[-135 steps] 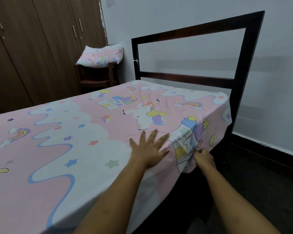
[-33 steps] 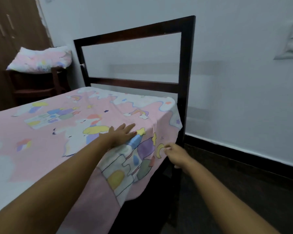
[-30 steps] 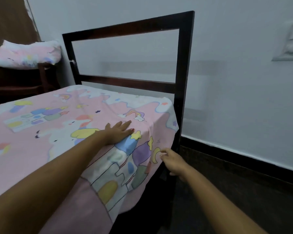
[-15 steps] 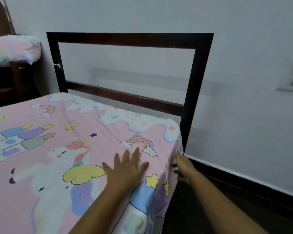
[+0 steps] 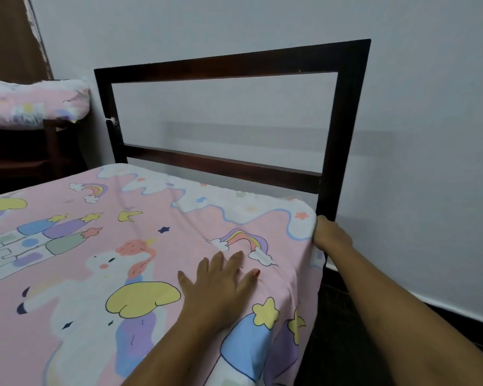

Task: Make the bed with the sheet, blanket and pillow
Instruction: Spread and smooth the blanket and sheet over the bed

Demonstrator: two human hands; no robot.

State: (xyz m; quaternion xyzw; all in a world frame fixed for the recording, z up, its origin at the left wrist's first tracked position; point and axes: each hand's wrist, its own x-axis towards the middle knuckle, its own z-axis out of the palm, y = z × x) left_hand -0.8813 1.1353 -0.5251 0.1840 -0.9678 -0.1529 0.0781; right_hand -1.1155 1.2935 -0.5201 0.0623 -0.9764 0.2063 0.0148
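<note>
Left hand (image 5: 221, 277) flat, fingers spread, on pink cartoon-print sheet (image 5: 179, 218); right hand (image 5: 332, 236) curled round sheet's corner, beside dark wooden headboard (image 5: 234, 64).

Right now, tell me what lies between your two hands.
Only the sheet: its rainbow print and wrinkles lie between the left hand flat on top and the right hand at the corner, in the head view.

A bedroom in a home. A dark wooden headboard (image 5: 223, 64) stands against a plain pale wall (image 5: 430, 121) with dark skirting (image 5: 457, 316). Before it lies a spread pink sheet (image 5: 156, 240) printed with a unicorn, a castle, rainbows and stars. A pillow (image 5: 31, 107) in like cloth rests on a dark wooden stand (image 5: 50, 146) just left of the headboard.
</note>
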